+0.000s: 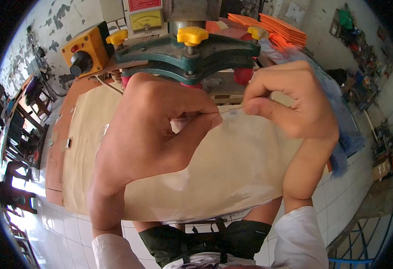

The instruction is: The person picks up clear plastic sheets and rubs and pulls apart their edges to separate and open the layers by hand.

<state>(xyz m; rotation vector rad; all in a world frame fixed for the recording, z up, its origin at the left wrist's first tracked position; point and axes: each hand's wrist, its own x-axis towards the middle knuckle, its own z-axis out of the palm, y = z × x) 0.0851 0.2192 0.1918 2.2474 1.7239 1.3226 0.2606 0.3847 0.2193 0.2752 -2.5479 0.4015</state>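
Note:
My left hand (pixel 156 130) is raised over the tan sheet on the table, thumb and forefinger pinched together. To its right, my right hand (pixel 290 101) is also pinched, its fingers curled. Between the two pinches runs a thin, clear edge or strand (pixel 232 110), too fine to make out well. Beneath both hands lies the tan sheet (pixel 232 166), with a glossy, see-through layer over part of it. Just beyond my hands stands a dark green metal clamp frame (pixel 160 53) with yellow knobs.
A yellow control box (pixel 85 50) with a black knob sits at the back left, near a gauge (pixel 146 20). Orange folded pieces (pixel 281 29) are stacked at the back right. Bluish clear plastic (pixel 335 121) hangs over the table's right side.

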